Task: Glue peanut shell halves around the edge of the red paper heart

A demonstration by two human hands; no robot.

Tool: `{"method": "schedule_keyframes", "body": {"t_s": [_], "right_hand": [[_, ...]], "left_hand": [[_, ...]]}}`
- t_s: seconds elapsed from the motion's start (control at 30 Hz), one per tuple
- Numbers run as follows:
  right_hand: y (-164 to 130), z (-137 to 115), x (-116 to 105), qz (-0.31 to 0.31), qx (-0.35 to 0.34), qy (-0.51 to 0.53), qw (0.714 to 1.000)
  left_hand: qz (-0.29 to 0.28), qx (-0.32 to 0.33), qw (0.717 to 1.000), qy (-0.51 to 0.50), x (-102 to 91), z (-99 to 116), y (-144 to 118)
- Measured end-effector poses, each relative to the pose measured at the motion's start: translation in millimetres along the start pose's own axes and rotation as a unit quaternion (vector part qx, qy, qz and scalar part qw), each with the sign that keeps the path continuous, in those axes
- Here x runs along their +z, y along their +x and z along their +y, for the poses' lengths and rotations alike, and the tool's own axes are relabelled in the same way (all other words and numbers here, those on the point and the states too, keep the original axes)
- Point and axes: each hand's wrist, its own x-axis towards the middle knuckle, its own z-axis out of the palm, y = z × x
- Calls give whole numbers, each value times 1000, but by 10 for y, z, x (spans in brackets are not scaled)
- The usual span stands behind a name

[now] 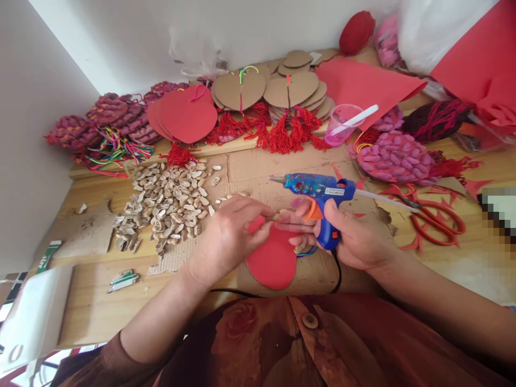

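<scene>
Right hand (355, 236) closed around the blue plastic glue gun (322, 196), orange trigger under one finger, metal nozzle pointing left; left hand (228, 236) pinching a small pale shell piece (276, 216) between thumb and fingertips, just above a flat red heart-shaped cutout (274, 260) lying on corrugated cardboard at the table's (92, 306) near edge; left of the hands, a loose heap of pale, curved shell halves (169, 201); behind, stacked brown cardboard hearts (290, 88) with red yarn tassels (282, 134); right, red-handled scissors (433, 215) and a knobbly pink heart (395, 158); a translucent pink cup (341, 126) holding a white stick.
</scene>
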Motion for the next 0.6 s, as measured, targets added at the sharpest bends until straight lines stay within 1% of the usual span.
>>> {"method": "schedule_keyframes", "body": {"t_s": [0.07,0.17,0.27,0.37,0.47,0.53,0.6], "right_hand": [[-28,-1,38,1,-8,-23,1000],[-46,20,52,17,-41,-59,997],[-46,50,21,-1,-41,-41,998],[-54,62,-2,-19,-42,-16,999],[-74,52,-6,-26,-62,-12,998],[-85,41,-12,-37,-68,-15,997],[-89,24,-27,-51,-65,-18,996]], "left_hand": [[-12,5,1000,0,31,90,-1],[-10,10,1000,12,68,139,-10],[-1,9,1000,18,68,150,-13],[-6,-1,1000,27,52,172,-5],[-2,-8,1000,30,59,194,12],[7,-6,1000,21,75,194,26],[20,-20,1000,-13,83,176,40]]}}
